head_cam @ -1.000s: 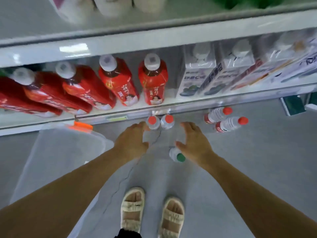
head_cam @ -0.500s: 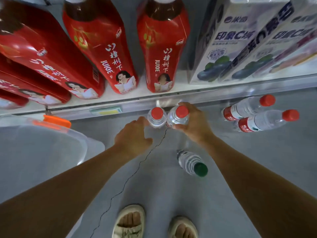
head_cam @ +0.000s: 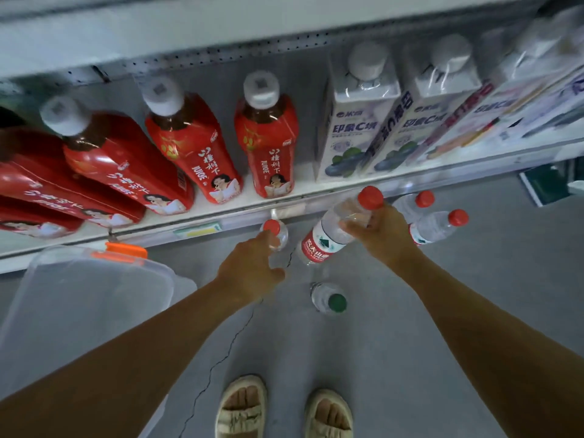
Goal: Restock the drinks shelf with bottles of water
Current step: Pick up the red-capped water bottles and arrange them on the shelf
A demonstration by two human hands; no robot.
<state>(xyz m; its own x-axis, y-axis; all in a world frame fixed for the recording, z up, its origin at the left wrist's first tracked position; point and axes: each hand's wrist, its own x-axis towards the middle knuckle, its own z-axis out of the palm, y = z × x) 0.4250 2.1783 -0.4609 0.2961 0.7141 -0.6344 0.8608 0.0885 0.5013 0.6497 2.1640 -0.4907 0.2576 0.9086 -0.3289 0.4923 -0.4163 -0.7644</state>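
My right hand [head_cam: 384,235] grips a clear water bottle [head_cam: 328,238] with a red cap and red label, lifted off the floor and tilted, cap toward the shelf. My left hand [head_cam: 249,270] curls round a second red-capped water bottle [head_cam: 278,233] that stands on the grey floor. Two more red-capped water bottles [head_cam: 437,227] lie on the floor to the right. A green-capped bottle [head_cam: 328,300] stands on the floor between my arms. The drinks shelf [head_cam: 221,213] runs across above the bottles.
Red juice bottles [head_cam: 268,140] and white cartons [head_cam: 354,121] fill the shelf. A clear plastic bin [head_cam: 85,305] with an orange clip sits on the floor at the left. My sandalled feet [head_cam: 284,409] stand below. A dark object [head_cam: 546,184] lies at the right.
My right hand has lifted its red-capped bottle off the floor and tilted it. My left hand has closed round the other standing bottle. The view has pulled back from the shelf.
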